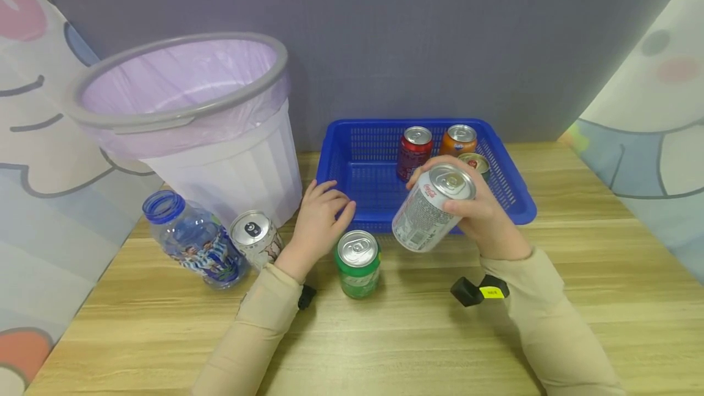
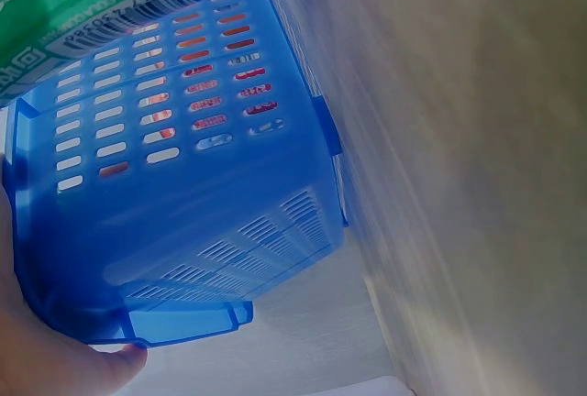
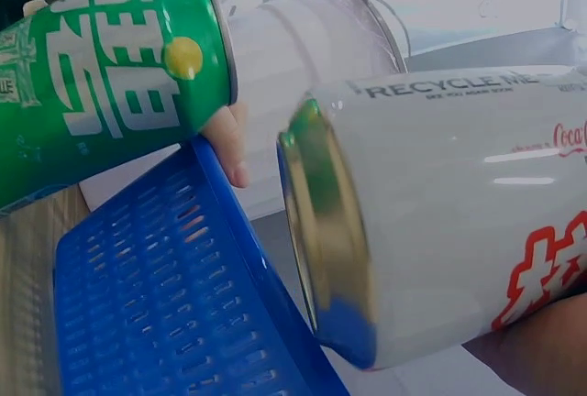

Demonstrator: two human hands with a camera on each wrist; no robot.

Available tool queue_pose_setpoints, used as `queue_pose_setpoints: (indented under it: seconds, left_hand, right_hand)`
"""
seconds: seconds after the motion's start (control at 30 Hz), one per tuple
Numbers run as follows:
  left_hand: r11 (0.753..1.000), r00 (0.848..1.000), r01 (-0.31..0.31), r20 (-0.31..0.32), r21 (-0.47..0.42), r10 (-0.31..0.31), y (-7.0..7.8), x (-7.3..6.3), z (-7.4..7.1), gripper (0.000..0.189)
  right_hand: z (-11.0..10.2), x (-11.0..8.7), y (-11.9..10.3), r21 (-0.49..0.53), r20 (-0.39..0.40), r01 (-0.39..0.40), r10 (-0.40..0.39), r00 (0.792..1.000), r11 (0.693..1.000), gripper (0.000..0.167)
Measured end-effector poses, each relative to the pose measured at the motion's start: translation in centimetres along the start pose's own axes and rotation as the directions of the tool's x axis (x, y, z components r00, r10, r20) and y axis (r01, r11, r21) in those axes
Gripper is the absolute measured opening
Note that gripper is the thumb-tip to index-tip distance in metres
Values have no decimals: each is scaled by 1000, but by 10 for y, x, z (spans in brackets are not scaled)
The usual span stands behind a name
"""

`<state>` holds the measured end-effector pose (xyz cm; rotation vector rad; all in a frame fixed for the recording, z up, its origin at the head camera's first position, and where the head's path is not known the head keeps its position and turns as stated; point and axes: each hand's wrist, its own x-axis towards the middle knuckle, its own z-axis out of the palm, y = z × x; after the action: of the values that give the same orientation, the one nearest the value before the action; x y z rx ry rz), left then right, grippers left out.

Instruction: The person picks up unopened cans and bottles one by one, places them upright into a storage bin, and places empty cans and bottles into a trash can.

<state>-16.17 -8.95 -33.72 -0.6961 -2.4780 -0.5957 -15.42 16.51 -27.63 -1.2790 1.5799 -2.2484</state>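
My right hand [image 1: 478, 212] grips a silver Coca-Cola can [image 1: 426, 212], tilted and raised over the front rim of the blue basket [image 1: 525, 206]. The right wrist view shows this can's bottom rim and its red lettering. My left hand [image 1: 321, 222] rests its fingers at the basket's front left corner and holds nothing. Between the hands a green soda can [image 1: 359, 271] stands upright on the table in front of the basket. Inside the basket's right side stand a red can [image 1: 414, 154], an orange Fanta can [image 1: 459, 139] and another can [image 1: 475, 164], partly hidden behind my right hand.
A white bin [image 1: 231, 164] with a purple liner stands at the left. In front of it are a clear bottle [image 1: 198, 249] with a blue neck and a white can [image 1: 255, 240], partly behind my left wrist. A grey panel [image 1: 429, 35] rises behind the wooden table [image 1: 412, 347].
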Motion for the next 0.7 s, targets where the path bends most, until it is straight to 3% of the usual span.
queue_pose_setpoints:
  seconds: [0.4,0.7]
  left_hand:
    - [1000,1000,16,10,-8,-16,1,0,-1,29]
    - [1000,1000,13,10,-8,-13,2,0,-1,29]
  right_hand:
    - [-3,4,-3,-19,-116,20,-22,993,1000,28]
    - [-10,2,0,8,-254,29,-26,967,1000,24]
